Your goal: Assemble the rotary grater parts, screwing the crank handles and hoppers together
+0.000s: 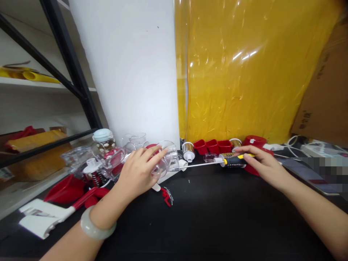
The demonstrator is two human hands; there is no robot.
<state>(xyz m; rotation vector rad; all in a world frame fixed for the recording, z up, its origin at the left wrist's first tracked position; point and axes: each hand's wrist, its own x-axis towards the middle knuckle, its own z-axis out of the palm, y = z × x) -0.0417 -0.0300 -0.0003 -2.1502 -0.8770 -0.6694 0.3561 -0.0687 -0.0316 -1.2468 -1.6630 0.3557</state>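
My left hand (137, 170) is wrapped round a clear plastic housing (167, 159) that lies on its side on the black table (206, 217). A pale bangle (95, 226) sits on that wrist. My right hand (262, 161) is closed on the yellow-and-black handle of a screwdriver (233, 159). Its thin metal shaft (199, 164) points left, with the tip at the housing. A white-and-metal drum (188, 150) stands just behind the shaft.
Clear plastic parts and a jar with a pale lid (103, 137) crowd the left. Red parts (66, 188) and a white piece (40, 217) lie near left. Red cups (213, 145) line the yellow sheet (244, 72). Cables (296, 145) and a shelf frame (70, 61) flank the table.
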